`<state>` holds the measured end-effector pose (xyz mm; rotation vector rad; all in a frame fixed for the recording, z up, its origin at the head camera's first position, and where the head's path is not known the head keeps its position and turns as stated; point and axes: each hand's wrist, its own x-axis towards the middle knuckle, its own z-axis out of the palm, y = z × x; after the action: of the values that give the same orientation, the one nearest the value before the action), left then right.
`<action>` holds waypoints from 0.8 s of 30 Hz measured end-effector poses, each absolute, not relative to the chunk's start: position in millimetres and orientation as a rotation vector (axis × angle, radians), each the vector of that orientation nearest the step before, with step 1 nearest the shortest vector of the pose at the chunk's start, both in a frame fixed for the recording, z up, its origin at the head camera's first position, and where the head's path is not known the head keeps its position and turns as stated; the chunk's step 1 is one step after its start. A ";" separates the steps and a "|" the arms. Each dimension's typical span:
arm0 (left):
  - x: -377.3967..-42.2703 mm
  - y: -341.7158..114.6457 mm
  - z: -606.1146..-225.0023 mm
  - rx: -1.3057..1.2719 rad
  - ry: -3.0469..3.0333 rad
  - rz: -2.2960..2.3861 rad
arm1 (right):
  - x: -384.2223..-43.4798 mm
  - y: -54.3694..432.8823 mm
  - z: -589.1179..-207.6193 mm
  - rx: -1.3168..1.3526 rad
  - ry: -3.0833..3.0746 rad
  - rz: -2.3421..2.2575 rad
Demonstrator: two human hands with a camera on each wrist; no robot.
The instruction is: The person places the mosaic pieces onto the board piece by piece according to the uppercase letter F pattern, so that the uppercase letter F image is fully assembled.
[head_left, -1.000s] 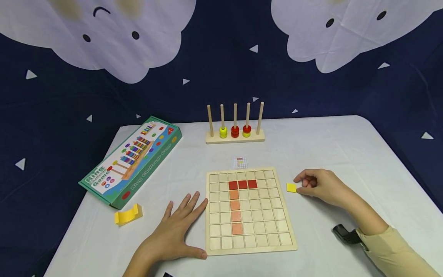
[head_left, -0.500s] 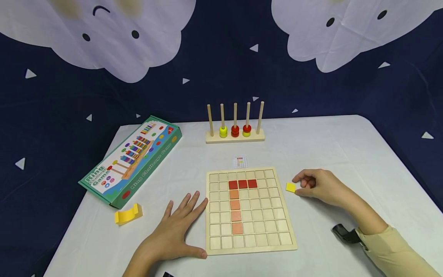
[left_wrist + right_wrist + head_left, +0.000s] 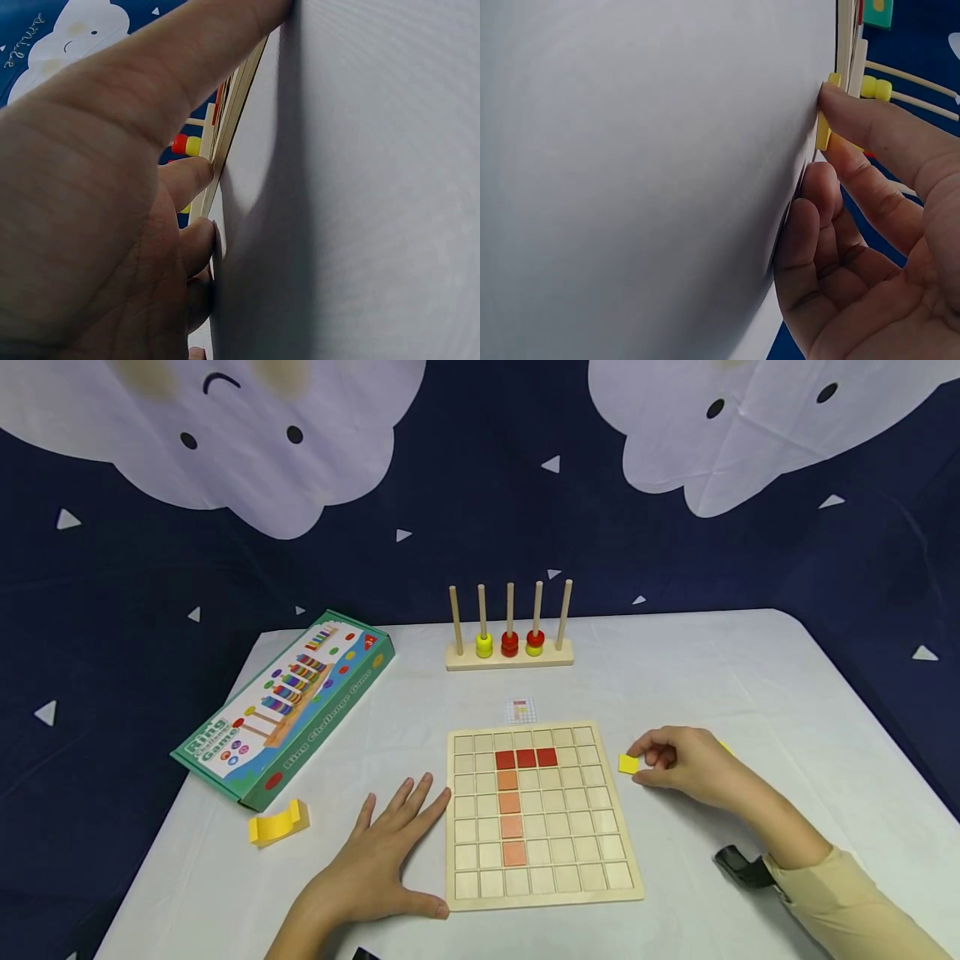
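Observation:
A wooden grid board (image 3: 555, 864) lies on the table. Three dark red tiles (image 3: 527, 759) form a row in it, and several orange to salmon tiles (image 3: 511, 802) run down below the leftmost one. My left hand (image 3: 378, 864) is spread flat at the board's left side, its index fingertip and thumb tip at the edge. To the right of the board, my right hand (image 3: 693, 764) pinches a yellow square tile (image 3: 627, 764) between thumb and index finger, low over the cloth. The right wrist view shows the thumb on this yellow tile (image 3: 827, 124).
Behind the board lies a small pattern card (image 3: 521, 710), then a peg stand (image 3: 510, 664) with yellow and red rings. A green game box (image 3: 300, 714) and a curved yellow block (image 3: 278, 825) are at left. Another yellow piece (image 3: 726, 747) peeks out behind my right hand.
My right hand has shifted slightly left toward the board, with the yellow tile. Another yellow piece now shows behind that hand. My left hand has stayed put.

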<state>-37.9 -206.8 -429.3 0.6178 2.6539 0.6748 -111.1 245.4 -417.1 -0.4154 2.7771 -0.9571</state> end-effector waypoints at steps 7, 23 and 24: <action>-38.2 -206.4 -429.5 0.612 2.648 0.673 | -112.7 241.1 -413.4 -0.378 2.729 -0.970; -38.6 -207.1 -430.6 0.626 2.651 0.661 | -103.5 199.5 -398.5 -0.544 2.665 -1.037; -38.6 -207.2 -430.7 0.627 2.651 0.662 | -102.5 195.6 -398.3 -0.556 2.658 -1.037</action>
<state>-38.6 -207.2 -430.7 0.6265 2.6508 0.6622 -102.5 195.6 -398.3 -0.5562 2.6580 -1.0367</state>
